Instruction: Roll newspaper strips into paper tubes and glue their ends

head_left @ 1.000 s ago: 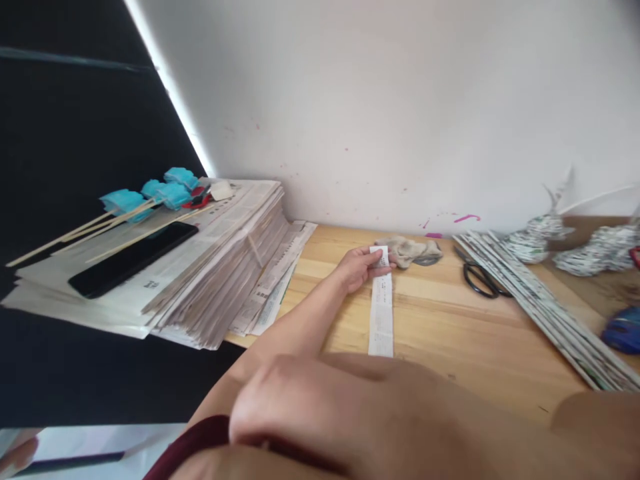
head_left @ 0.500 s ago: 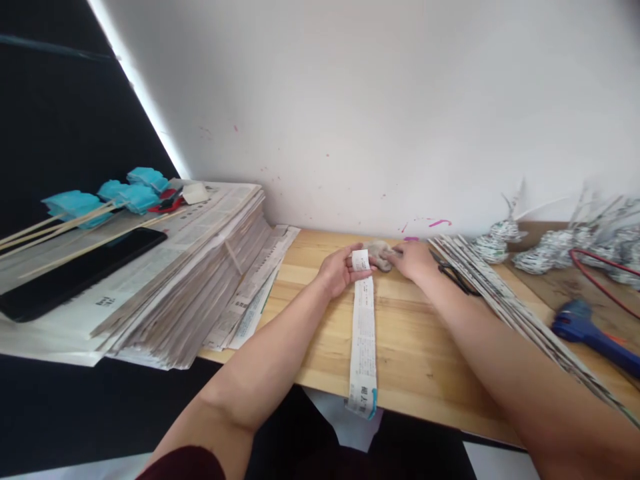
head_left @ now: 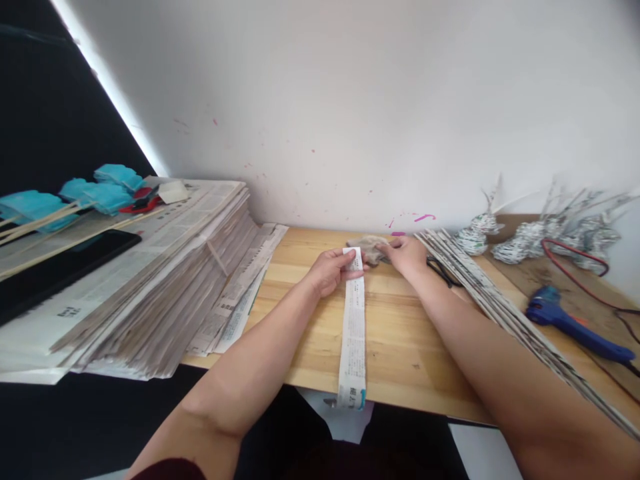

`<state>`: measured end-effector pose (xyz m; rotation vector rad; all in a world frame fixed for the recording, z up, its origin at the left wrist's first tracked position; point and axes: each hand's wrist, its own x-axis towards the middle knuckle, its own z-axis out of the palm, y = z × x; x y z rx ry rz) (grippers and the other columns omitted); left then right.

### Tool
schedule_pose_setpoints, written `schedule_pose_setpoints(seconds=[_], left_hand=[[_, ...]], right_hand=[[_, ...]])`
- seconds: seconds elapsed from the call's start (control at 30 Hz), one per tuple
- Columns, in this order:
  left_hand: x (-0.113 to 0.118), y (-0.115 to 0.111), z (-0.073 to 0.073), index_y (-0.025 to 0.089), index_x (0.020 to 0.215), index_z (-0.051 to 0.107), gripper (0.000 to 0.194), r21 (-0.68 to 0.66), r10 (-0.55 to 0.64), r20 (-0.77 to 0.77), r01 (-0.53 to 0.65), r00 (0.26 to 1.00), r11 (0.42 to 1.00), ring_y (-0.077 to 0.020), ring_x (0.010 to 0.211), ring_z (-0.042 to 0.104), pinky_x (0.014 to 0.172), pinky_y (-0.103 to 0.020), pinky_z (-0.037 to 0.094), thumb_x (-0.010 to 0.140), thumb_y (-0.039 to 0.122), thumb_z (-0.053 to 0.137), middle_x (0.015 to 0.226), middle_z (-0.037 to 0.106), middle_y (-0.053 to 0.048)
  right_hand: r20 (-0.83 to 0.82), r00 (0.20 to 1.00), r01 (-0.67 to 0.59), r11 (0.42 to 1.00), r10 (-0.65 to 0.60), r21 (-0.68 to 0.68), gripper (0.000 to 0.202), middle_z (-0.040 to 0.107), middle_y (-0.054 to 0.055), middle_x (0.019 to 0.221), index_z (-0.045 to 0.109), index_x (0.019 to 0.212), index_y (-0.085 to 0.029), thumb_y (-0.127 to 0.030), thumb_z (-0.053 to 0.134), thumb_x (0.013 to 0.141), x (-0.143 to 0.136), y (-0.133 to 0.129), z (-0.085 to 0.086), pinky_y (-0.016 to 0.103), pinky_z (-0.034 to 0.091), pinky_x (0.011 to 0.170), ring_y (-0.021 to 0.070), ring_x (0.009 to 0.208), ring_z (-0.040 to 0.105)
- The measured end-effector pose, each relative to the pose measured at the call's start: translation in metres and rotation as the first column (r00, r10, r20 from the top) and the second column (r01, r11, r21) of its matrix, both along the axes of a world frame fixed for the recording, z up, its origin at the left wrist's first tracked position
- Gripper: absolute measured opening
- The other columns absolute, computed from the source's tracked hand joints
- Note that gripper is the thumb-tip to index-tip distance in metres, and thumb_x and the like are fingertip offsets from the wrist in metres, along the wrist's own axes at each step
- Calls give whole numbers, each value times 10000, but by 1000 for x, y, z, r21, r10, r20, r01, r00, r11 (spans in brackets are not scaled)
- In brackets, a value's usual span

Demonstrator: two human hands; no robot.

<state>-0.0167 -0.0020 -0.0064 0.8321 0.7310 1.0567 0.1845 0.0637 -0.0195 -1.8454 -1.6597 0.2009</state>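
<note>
A long, narrow newspaper strip point(head_left: 353, 333) runs toward me over the wooden tabletop, its near end hanging past the front edge. Its far end is pinched between the thumb and fingers of my left hand point(head_left: 330, 271). Beyond that end lies a crumpled greyish-brown rag point(head_left: 369, 245), which my right hand point(head_left: 407, 256) grips at its right side. Dark-handled scissors point(head_left: 444, 272), partly hidden by my right forearm, lie beside that hand. Thin rolled newspaper sticks point(head_left: 480, 287) form a bundle just to the right.
On the left stands a tall newspaper stack point(head_left: 200, 260), bearing a black phone point(head_left: 75, 267), blue packets point(head_left: 117, 177) and wooden skewers point(head_left: 45, 230). At right are a blue glue gun point(head_left: 575, 323) and several woven newspaper figures point(head_left: 473, 233) near a cardboard sheet point(head_left: 530, 283).
My left thumb has come down onto the strip's far end. The rag looks more spread out and reaches further left. The whole view has shifted slightly to the right.
</note>
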Motion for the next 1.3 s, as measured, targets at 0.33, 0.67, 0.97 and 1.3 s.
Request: schedule_pose_setpoints(seconds=[0.33,0.67,0.97,1.3], left_hand=[[0,0,-3,88,981,690,177,14,-86,3,86,996,996,-161,809,708,770,-273,575,868,91,555,971,716,-120],[1,-2,-1,78,933,687,148,-2,-110,-51,110,993,994,-167,743,708,701,-269,581,874,157,576,941,715,-140],[1,-4,-2,73,881,683,155,38,-105,-85,109,991,993,-157,759,698,716,-247,575,839,217,643,857,706,-118],[5,-7,0,136,1051,691,279,19,-79,-179,84,981,996,-152,671,688,592,-251,580,821,292,669,870,723,-99]], right_hand=[[-715,684,73,963,142,261,373,711,99,850,659,908,-144,-487,545,819,-15,22,-13,312,540,625,215,731,678],[25,998,-65,997,65,30,184,728,107,842,736,791,-167,-326,654,747,8,-2,-11,360,473,828,257,871,660],[-210,952,-205,973,223,104,380,716,95,765,705,764,-158,-490,541,849,-9,-39,28,317,484,684,214,715,653],[-820,491,-557,830,296,-34,324,713,74,786,717,888,-159,-434,732,717,-23,-63,18,227,424,507,164,683,648]])
